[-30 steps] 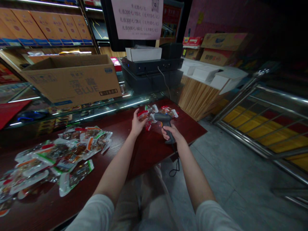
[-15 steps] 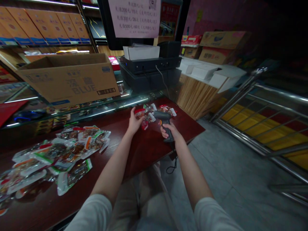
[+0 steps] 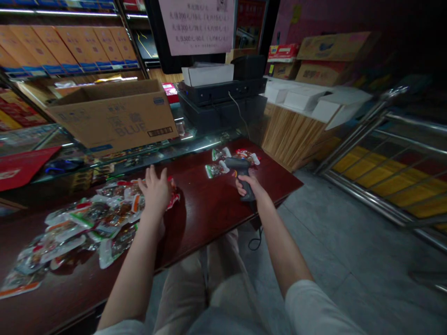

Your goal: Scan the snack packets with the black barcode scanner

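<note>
My right hand (image 3: pixel 251 186) grips a dark barcode scanner (image 3: pixel 240 165) by its handle, its head above the brown table. Around the scanner head lie a few small clear snack packets: a green-edged packet (image 3: pixel 215 170), another packet (image 3: pixel 220 153) behind it, and a red-printed packet (image 3: pixel 248 156). My left hand (image 3: pixel 156 190) is over the right edge of a big heap of snack packets (image 3: pixel 98 218), fingers spread. A red packet (image 3: pixel 173 197) shows beside and partly beneath that hand; whether they touch is hidden.
The table (image 3: pixel 199 218) meets a glass counter behind it. On the counter stand an open cardboard box (image 3: pixel 115 121) and a dark register unit (image 3: pixel 223 93). White boxes (image 3: pixel 303 100) sit to the right, near a metal railing (image 3: pixel 401 177). A scanner cable (image 3: pixel 256 239) hangs below.
My left hand has moved left from the small group of packets to the heap. The red packet has gone from that group and one lies by the heap. My right hand still holds the scanner.
</note>
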A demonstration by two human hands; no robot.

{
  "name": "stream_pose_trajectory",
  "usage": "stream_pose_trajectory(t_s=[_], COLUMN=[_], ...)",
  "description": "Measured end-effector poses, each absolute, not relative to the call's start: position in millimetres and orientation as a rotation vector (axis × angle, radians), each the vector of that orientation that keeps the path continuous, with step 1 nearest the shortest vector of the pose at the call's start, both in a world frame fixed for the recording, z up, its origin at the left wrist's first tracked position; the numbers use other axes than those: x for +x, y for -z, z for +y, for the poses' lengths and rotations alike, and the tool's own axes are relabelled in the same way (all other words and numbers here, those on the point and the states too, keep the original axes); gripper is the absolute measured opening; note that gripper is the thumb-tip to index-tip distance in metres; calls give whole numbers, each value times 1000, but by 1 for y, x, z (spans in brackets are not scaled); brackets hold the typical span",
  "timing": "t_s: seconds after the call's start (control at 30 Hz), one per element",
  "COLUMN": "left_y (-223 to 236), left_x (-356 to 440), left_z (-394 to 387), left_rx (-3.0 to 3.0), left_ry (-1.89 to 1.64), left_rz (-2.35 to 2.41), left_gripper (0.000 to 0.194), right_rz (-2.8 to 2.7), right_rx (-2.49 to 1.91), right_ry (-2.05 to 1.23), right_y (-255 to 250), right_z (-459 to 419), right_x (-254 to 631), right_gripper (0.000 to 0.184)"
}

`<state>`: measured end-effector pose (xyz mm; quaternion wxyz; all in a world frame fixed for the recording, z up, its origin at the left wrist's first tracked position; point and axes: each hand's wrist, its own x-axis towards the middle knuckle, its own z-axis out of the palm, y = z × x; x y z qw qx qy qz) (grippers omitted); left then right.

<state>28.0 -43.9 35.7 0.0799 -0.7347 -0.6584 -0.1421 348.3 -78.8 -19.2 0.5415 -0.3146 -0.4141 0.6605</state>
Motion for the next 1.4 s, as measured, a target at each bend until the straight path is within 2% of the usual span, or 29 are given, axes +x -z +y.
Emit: stream_pose_trajectory(t_s=[0.17,0.33,0.43,0.57,0.67,0.77,0.83,0.93,1.03,1.2,1.4], left_y=[-9,-1,-4,0,8,14,20,29,38,44,37], left_x=[38,17,27,82,126,151,155,149,140,133,133], left_z=[-54,-26,-17,-5,10,24,30,38,46,55,49], left_rx=[-2467,-2226,-2153,-2485,-2782,-2761,-2710,-2769,-2873,-2781,-2734], left_ry=[11,0,209,441,512,569,625,784,1089,1600,1762], left_rz=[-1886,-2084,-1953,-1696,-1767,-1934,-1939,-1840,-1768,-1749,-1592], left_gripper=[69,72,70,68,71,79,75,54,38,39,44], right_rz=[-980,-959,-961,-956,-937,-915,-892,-864,-861,-858,-886], right_rx=[-738,-746,-744,-763,-780,-790,-796,-808,-829,-838,-836], right_ry=[-1549,-1534,-1527,-1523,-1505,-1484,-1470,-1444,-1437,-1430,-1469], right_y=[20,18,17,17,18,20,21,22,22,22,18], right_z=[-79,-82,-82,-82,-81,-80,-79,-76,-75,-74,-79], right_x=[348,347,346,345,345,345,346,346,347,348,347], right_gripper=[33,31,32,34,33,32,32,34,34,36,35])
